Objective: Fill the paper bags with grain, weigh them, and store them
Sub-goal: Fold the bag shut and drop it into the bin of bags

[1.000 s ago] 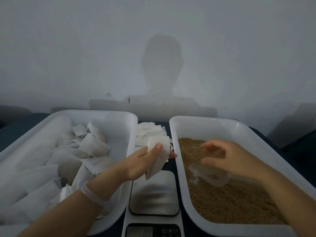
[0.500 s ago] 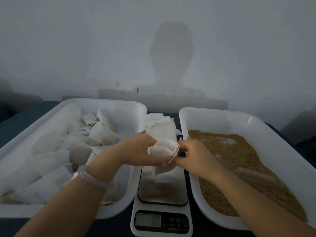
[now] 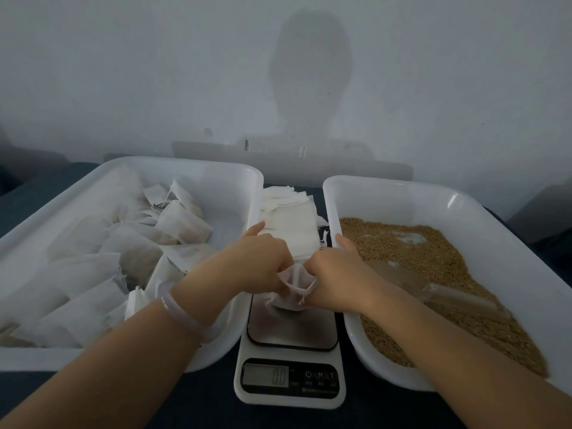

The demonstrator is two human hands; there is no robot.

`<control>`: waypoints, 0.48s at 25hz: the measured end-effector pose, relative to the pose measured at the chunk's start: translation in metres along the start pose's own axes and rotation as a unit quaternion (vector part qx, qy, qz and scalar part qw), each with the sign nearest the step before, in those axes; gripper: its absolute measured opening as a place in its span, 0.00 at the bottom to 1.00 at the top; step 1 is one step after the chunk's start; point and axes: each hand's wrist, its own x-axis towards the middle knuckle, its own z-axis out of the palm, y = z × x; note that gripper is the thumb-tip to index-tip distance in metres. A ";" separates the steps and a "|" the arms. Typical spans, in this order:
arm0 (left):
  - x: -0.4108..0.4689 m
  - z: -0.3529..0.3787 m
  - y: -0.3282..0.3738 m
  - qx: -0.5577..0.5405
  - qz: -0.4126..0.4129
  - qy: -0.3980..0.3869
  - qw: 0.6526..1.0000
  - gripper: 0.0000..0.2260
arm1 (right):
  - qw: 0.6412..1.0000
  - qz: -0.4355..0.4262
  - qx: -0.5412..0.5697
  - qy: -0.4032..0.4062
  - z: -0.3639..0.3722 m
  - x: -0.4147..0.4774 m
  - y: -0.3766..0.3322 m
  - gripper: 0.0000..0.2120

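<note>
One small white paper bag [image 3: 293, 284], thin and crumpled, with a drawstring trailing from its rim, sits low between the two hands directly over the steel platform of the kitchen scale [image 3: 291, 380]; whether its bottom touches the platform cannot be told. The left hand [image 3: 258, 263] pinches the bag's mouth on one side with curled fingers and the right hand [image 3: 335, 274] pinches the other side, so the mouth is pulled open between them. There is one scale, its display reading 0.0, and it stands between two white plastic tubs. The left tub [image 3: 185, 167] holds a heap of plump filled bags [image 3: 182, 226], overlapping too much to count. The right tub [image 3: 402, 188] holds brown grain [image 3: 433, 255], spread thin enough at the far end for a bare patch of its floor to show, and one clear plastic scoop [image 3: 433, 291] lies on the grain. Behind the scale, in the gap between the tubs, one stack of flat empty bags [image 3: 291, 222] lies. A pale bracelet [image 3: 182, 311] circles the left wrist, and everything stands on a dark blue surface [image 3: 198, 397]
</note>
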 end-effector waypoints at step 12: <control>-0.003 -0.002 0.003 -0.154 0.003 0.015 0.988 0.08 | 0.981 0.024 0.192 0.016 0.001 -0.004 0.011 0.28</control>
